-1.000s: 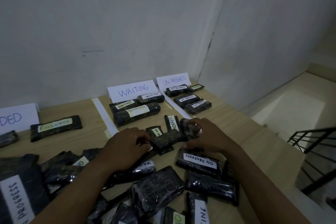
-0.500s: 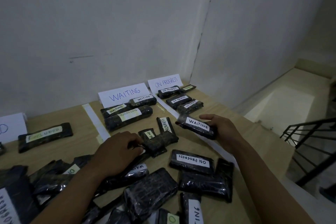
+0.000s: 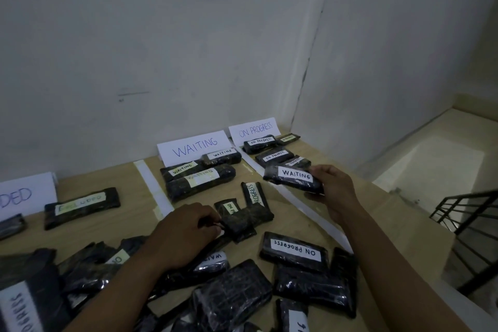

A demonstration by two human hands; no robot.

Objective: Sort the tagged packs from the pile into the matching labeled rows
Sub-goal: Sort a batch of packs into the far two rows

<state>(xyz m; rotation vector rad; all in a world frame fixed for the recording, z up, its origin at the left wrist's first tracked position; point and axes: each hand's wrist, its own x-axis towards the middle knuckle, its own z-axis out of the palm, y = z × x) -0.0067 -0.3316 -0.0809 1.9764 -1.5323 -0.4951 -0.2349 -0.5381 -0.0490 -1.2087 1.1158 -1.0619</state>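
My right hand (image 3: 332, 191) grips a black pack tagged WAITING (image 3: 292, 177) and holds it above the table, in front of the ON PROGRESS row (image 3: 272, 155). My left hand (image 3: 186, 232) rests with curled fingers on the end of an untagged dark pack (image 3: 246, 221) at the pile's far edge. Two packs tagged ON PROGRESS (image 3: 253, 194) lie under that pack. The WAITING sign (image 3: 192, 147) stands at the wall with three tagged packs (image 3: 199, 180) in front of it. The pile (image 3: 231, 291) spreads across the near table.
An ON PROGRESS sign (image 3: 254, 129) and a partly seen sign ending in DED (image 3: 24, 195) stand along the wall. White tape strips (image 3: 155, 188) divide the rows. The table's right edge (image 3: 420, 226) drops to a stairwell with a black railing (image 3: 469, 226).
My right hand lifted a pack out of the pile, turned its WAITING tag up and carried it toward the rows. My left hand stayed on the dark pack.
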